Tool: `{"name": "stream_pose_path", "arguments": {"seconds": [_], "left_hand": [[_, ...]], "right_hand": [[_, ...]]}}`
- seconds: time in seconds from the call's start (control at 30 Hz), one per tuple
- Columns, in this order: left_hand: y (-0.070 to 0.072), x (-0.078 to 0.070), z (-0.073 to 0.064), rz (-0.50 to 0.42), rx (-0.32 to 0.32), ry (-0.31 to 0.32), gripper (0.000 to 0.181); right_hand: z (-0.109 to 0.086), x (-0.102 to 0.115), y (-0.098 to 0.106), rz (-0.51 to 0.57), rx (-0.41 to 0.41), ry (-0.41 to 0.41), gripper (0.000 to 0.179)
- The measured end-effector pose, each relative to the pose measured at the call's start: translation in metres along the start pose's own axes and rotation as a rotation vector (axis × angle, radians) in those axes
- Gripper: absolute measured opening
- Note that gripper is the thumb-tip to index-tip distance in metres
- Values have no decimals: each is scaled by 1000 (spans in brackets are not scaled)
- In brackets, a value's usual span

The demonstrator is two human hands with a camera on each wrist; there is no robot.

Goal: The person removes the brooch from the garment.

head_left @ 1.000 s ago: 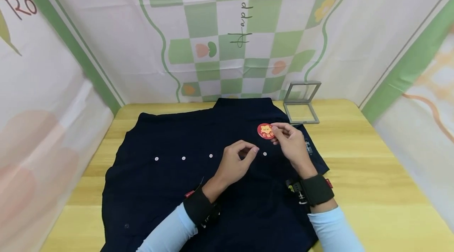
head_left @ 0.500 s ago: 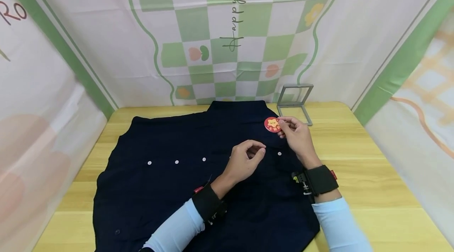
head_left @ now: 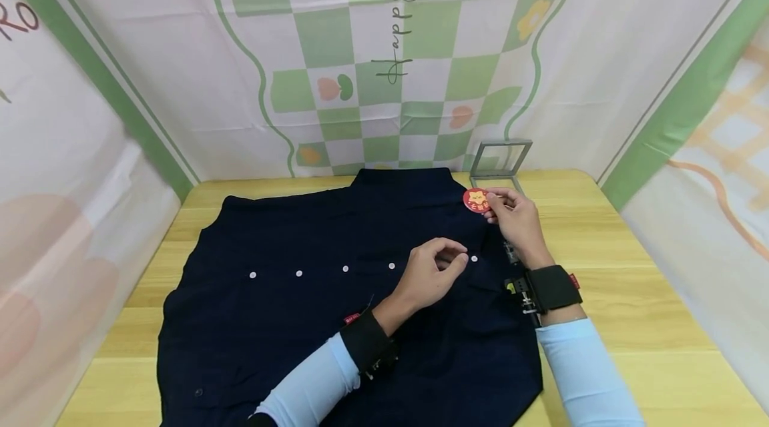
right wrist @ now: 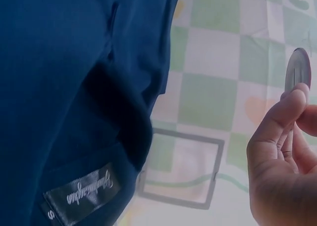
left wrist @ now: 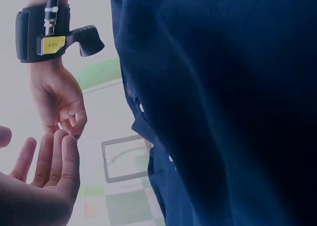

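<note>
Between thumb and fingers my right hand (head_left: 520,227) pinches a round red pin badge (head_left: 475,200) with a yellow star on its front. In the right wrist view the badge (right wrist: 297,72) is seen nearly edge-on, its grey back showing a thin pin line. My left hand (head_left: 425,275) is held over the dark navy shirt (head_left: 282,327), fingers loosely bent with nothing in them. The left wrist view shows those fingers (left wrist: 52,161) relaxed, overlapping the right hand (left wrist: 59,99). The shirt lies spread out, white buttons in a row across it.
A grey hinged frame (head_left: 506,143) stands opened at the table's back right, partly behind the right hand. Yellow wood tabletop (head_left: 613,320) shows around the shirt. Printed cloth (head_left: 420,33) hangs behind and at both sides. In the right wrist view a collar label (right wrist: 81,191) shows.
My right hand has carried the badge right and away from me, towards the grey frame. My left hand has moved rightward over the shirt. The head view has shifted slightly.
</note>
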State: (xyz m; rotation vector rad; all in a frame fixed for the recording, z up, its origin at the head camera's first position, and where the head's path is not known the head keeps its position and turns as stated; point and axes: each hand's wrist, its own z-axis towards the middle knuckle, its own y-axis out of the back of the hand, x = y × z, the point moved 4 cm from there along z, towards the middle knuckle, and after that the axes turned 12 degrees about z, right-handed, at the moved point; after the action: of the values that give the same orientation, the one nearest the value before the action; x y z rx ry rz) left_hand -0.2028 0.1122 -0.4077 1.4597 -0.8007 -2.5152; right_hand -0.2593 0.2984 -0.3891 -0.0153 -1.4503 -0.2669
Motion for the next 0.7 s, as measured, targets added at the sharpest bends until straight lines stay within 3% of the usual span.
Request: {"name": "stream_pose_path", "arguments": {"seconds": [0.37,0.7], "left_hand": [[-12,9,8,-9,57,70,18],[-20,12,12,-12,72,68,20]], "right_hand": [[29,-10,21,51,-54,-39,45],[55,-23,45,6,-62,-58,48]]}}
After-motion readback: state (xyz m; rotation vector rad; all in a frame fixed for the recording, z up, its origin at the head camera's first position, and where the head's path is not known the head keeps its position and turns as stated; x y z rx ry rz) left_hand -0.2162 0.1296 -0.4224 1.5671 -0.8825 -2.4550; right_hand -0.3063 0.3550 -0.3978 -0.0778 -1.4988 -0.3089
